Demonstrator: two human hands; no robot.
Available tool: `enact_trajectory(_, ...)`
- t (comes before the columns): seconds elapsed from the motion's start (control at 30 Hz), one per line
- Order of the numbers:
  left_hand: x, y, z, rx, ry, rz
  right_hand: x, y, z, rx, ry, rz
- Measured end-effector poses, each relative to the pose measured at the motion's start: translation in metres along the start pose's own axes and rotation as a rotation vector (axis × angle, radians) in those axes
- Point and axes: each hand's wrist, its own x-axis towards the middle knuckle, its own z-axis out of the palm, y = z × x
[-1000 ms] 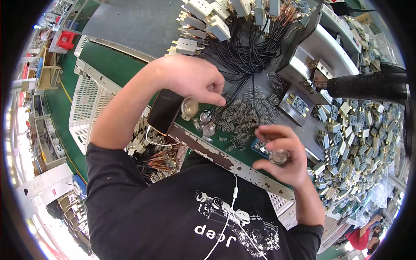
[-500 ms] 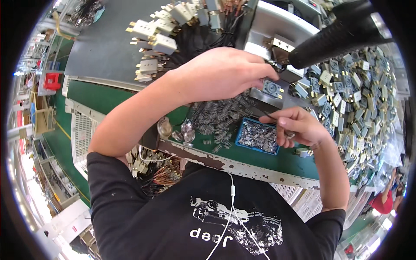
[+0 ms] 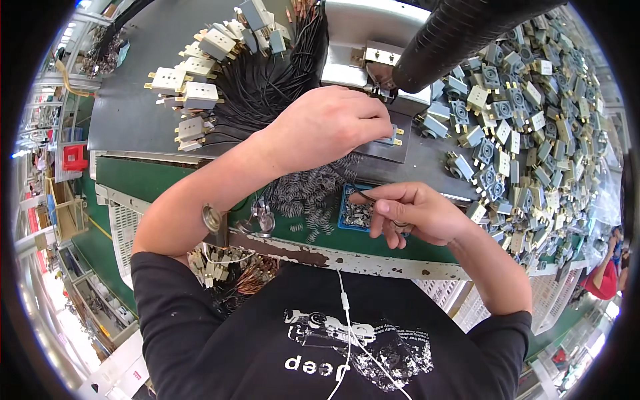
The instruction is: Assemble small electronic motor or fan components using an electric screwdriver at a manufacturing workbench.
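My left hand is closed, its bent fingertips over a small grey plastic connector with brass prongs, at the metal fixture below the machine head. Most of that connector hides behind the fingers. Nearer to me, my right hand pinches a thin black wire between thumb and fingers. The wire runs left toward the springs. Below the right fingers lies a blue tray of small metal pieces, partly covered. A heap of small coil springs spreads beside it under my left wrist.
Many grey and cream connectors pile up on the right. Wired connectors with black cables lie back left. A thick black cylindrical machine part slants over the metal press. Round metal cups stand near the table's worn edge.
The whole view has shifted, with the bench sliding leftward in it. My left fingers now cover more of the grey connector. My right hand still pinches the wire, now over the tray's right part.
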Motion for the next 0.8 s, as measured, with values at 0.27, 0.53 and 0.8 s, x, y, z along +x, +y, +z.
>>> enact_trajectory(0.27, -0.001, 0.004, 0.0, -0.029, -0.034, -0.061, -0.003, 0.007, -0.006, 0.187, -0.208, -0.072)
enact_trajectory(0.53, -0.022, 0.017, -0.02, -0.392, -0.145, -0.022, -0.023, -0.034, 0.0, -0.328, -0.029, -0.131)
enact_trajectory(0.8, -0.027, 0.021, -0.018, -0.206, -0.119, -0.08, -0.021, -0.015, -0.009, -0.699, 0.413, -0.543)
